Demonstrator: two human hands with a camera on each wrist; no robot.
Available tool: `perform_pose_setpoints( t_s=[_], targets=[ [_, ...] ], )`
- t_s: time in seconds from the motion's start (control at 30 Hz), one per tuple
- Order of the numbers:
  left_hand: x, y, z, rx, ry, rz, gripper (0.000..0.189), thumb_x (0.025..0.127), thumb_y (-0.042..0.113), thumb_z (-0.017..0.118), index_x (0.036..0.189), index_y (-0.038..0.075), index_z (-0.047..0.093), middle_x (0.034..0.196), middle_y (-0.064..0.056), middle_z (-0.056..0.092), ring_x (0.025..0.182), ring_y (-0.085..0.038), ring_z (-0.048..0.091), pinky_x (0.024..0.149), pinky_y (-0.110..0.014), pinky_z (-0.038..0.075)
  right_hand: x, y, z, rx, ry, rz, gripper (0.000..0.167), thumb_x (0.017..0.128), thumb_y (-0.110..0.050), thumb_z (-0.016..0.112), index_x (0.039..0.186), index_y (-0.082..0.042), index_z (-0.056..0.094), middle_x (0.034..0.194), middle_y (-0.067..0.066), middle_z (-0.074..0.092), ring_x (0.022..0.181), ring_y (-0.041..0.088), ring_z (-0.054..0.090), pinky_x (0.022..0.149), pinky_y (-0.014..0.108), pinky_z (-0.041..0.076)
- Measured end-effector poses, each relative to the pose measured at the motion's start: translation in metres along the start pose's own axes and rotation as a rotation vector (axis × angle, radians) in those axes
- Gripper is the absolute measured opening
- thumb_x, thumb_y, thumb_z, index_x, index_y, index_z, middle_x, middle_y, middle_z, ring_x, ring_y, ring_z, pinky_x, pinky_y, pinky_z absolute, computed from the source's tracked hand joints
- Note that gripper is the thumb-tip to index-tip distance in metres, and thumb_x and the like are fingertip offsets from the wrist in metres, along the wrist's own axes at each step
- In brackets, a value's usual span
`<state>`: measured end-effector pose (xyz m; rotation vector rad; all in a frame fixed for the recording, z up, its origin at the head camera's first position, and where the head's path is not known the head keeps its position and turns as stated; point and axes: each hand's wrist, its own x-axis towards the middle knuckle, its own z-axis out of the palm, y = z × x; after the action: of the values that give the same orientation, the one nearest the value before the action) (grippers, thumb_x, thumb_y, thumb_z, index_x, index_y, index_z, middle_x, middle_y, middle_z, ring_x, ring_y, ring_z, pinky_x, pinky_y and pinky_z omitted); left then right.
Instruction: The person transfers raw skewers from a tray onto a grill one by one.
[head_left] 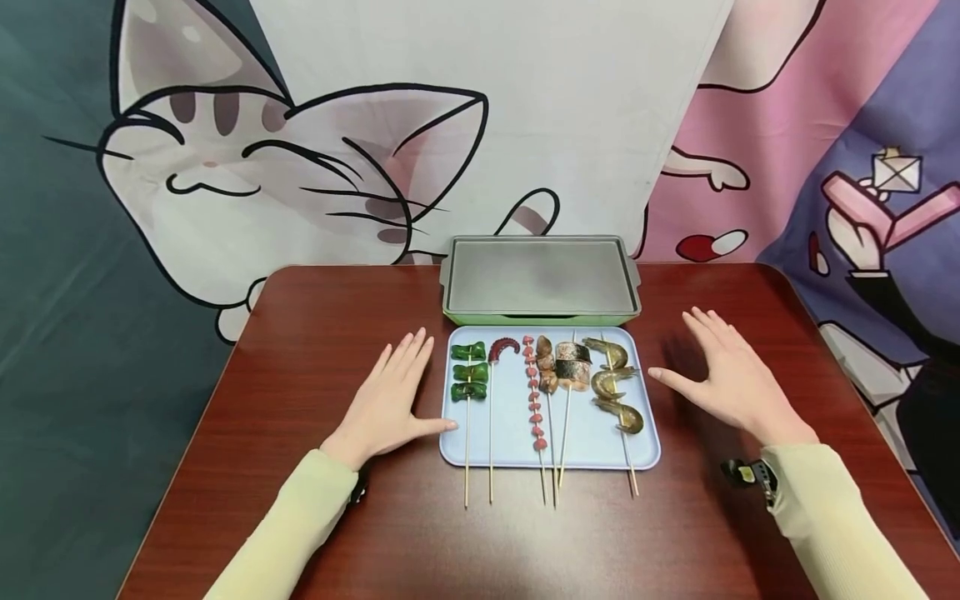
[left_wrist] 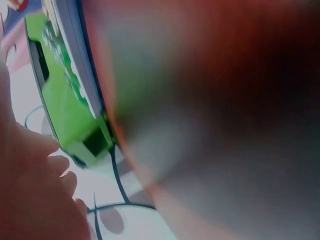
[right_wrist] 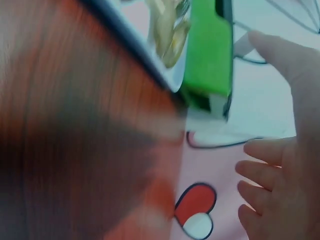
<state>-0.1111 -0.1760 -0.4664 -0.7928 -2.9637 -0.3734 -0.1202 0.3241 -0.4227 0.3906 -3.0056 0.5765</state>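
Note:
My left hand is spread beside the left edge of the light blue tray, its thumb overlapping the rim in the head view. To the tray's right is my right hand, fingers extended and thumb pointing at the shrimp skewer. Both hands hold nothing. On the tray lie a green pepper skewer, a red tentacle skewer, a thin skewer of small pink pieces, a brown meat skewer and a fish-chunk skewer. Their sticks reach past the front rim.
Right behind the tray stands a grill with a flat grey plate and green body. Everything rests on a reddish-brown wooden table. A cartoon-printed cloth hangs behind. A dark object is beyond the table's right edge.

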Motion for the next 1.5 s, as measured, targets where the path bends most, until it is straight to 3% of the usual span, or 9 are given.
perform_pose_setpoints(
  t_s=[0.33,0.43,0.53,0.67,0.8,1.2,1.5],
  targets=[
    [-0.017,0.028,0.010,-0.033,-0.047,0.082,0.133,0.072,0.085,0.066,0.159,-0.005,0.022,0.166,-0.021,0.017,0.153,-0.032,0.015,0.122,-0.046,0.014,-0.028,-0.039,-0.003,0.116,0.012,0.035,0.077,0.088,-0.048,0.079,0.143,0.001,0.055,0.140,0.025,0.055,0.129,0.046,0.049,0.100,0.066,0.039],
    [-0.020,0.032,0.012,-0.031,-0.062,0.108,0.132,0.073,0.083,0.068,0.158,-0.007,0.023,0.165,-0.023,0.017,0.152,-0.035,0.018,0.122,-0.048,0.017,-0.037,-0.049,0.001,0.142,0.007,0.058,0.060,0.089,-0.046,0.078,0.129,-0.002,0.067,0.123,0.020,0.068,0.113,0.039,0.062,0.090,0.061,0.049],
    [-0.022,0.035,0.012,-0.036,-0.086,0.128,0.129,0.076,0.080,0.069,0.157,-0.009,0.024,0.165,-0.024,0.018,0.151,-0.037,0.020,0.120,-0.050,0.021,-0.046,-0.058,0.007,0.184,-0.025,0.071,0.037,0.090,-0.041,0.079,0.107,-0.009,0.077,0.097,0.005,0.075,0.090,0.023,0.071,0.078,0.046,0.057],
    [-0.024,0.036,0.010,-0.040,-0.112,0.142,0.122,0.081,0.075,0.068,0.156,-0.011,0.025,0.164,-0.026,0.020,0.150,-0.039,0.022,0.119,-0.051,0.023,-0.055,-0.068,0.016,0.225,-0.079,0.074,0.019,0.089,-0.037,0.081,0.085,-0.019,0.077,0.074,-0.013,0.068,0.068,0.006,0.063,0.062,0.028,0.052],
    [-0.024,0.035,0.009,-0.055,-0.125,0.151,0.115,0.085,0.069,0.069,0.154,-0.013,0.026,0.163,-0.028,0.020,0.149,-0.041,0.023,0.118,-0.053,0.025,-0.062,-0.074,0.026,0.231,-0.111,0.107,0.020,0.088,-0.039,0.081,0.076,-0.024,0.075,0.067,-0.017,0.064,0.064,0.003,0.057,0.059,0.025,0.046],
    [-0.022,0.040,0.007,-0.065,-0.180,0.141,0.114,0.087,0.066,0.068,0.155,-0.014,0.023,0.163,-0.029,0.018,0.150,-0.041,0.020,0.119,-0.051,0.023,-0.069,-0.084,0.047,0.231,-0.131,0.218,0.008,0.084,-0.026,0.084,0.080,-0.019,0.082,0.072,-0.011,0.071,0.071,0.012,0.066,0.065,0.035,0.052],
    [-0.021,0.035,0.012,-0.035,-0.161,0.154,0.115,0.087,0.071,0.064,0.155,-0.013,0.025,0.163,-0.029,0.019,0.150,-0.041,0.021,0.120,-0.050,0.023,-0.067,-0.082,0.050,0.275,-0.114,0.277,0.008,0.085,-0.016,0.075,0.080,-0.018,0.080,0.066,-0.011,0.065,0.062,0.011,0.053,0.059,0.029,0.044]
  ],
)
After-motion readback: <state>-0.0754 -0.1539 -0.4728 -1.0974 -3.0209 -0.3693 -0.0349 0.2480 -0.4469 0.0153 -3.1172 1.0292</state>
